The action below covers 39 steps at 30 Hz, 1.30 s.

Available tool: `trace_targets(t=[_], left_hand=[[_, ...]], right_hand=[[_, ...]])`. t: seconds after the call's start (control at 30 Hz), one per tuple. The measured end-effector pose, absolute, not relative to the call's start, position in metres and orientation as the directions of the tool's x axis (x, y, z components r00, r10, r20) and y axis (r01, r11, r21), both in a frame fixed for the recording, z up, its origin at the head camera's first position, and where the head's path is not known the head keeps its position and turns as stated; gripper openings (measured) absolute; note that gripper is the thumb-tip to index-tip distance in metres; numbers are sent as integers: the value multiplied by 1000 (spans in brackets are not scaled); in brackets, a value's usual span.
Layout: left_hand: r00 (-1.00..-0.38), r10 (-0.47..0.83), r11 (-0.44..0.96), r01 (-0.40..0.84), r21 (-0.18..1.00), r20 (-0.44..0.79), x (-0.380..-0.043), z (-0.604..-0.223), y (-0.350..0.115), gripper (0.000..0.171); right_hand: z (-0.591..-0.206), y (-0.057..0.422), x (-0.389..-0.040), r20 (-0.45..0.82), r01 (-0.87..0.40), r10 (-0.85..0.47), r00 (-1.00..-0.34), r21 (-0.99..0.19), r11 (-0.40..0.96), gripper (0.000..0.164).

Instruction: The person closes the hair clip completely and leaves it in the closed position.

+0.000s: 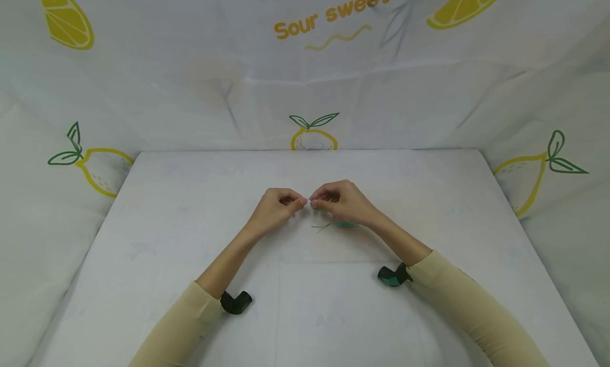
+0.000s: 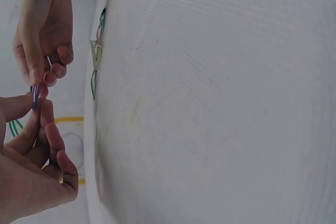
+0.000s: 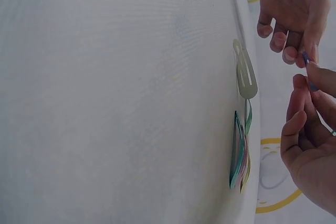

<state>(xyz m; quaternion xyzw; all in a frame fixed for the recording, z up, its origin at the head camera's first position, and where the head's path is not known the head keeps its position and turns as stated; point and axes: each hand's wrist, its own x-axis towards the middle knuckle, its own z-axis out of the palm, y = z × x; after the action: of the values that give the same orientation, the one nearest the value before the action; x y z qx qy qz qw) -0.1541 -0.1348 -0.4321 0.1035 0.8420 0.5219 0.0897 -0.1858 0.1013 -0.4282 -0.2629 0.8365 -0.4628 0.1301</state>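
A small purple-blue snap hair clip (image 2: 35,97) is stretched between the fingertips of both hands above the table. My left hand (image 1: 276,211) pinches one end between thumb and forefinger. The other end is pinched by my right hand (image 1: 347,202); in the head view only a sliver of the clip (image 1: 308,199) shows between the thumbs. On the table just below the hands lie a pale green snap clip (image 3: 247,74) and a bunch of teal, pink and yellow clips (image 3: 240,156). From the head, the teal clips (image 1: 345,224) lie partly beneath the right hand.
A white cloth covers the table (image 1: 310,303). White curtains (image 1: 190,91) with lemon prints stand behind and at both sides. A black wrist camera mount (image 1: 236,302) sits at the left cuff, another mount (image 1: 393,276) at the right.
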Motion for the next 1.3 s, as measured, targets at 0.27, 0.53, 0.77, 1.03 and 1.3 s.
trace_targets(t=[0.27, 0.53, 0.77, 1.03, 1.3], left_hand=[[-963, 270, 434, 107, 895, -16, -154, -432, -136, 22], [-963, 268, 437, 118, 892, -4, -153, -432, -136, 21], [-961, 276, 428, 141, 893, 19, -154, -433, -136, 20], [-962, 274, 416, 132, 900, 15, -154, -434, -136, 20], [-964, 263, 427, 148, 892, 34, -154, -434, -136, 17]], right_hand=[[-427, 104, -185, 21, -308, -551, -834, -846, 435, 18], [-426, 109, -185, 12, -292, -561, -828, -863, 413, 21], [-427, 111, -186, 9, -279, -544, -839, -865, 416, 19], [-427, 113, -185, 12, -262, -526, -851, -877, 403, 18], [-426, 116, -185, 13, -257, -517, -856, -878, 404, 15]])
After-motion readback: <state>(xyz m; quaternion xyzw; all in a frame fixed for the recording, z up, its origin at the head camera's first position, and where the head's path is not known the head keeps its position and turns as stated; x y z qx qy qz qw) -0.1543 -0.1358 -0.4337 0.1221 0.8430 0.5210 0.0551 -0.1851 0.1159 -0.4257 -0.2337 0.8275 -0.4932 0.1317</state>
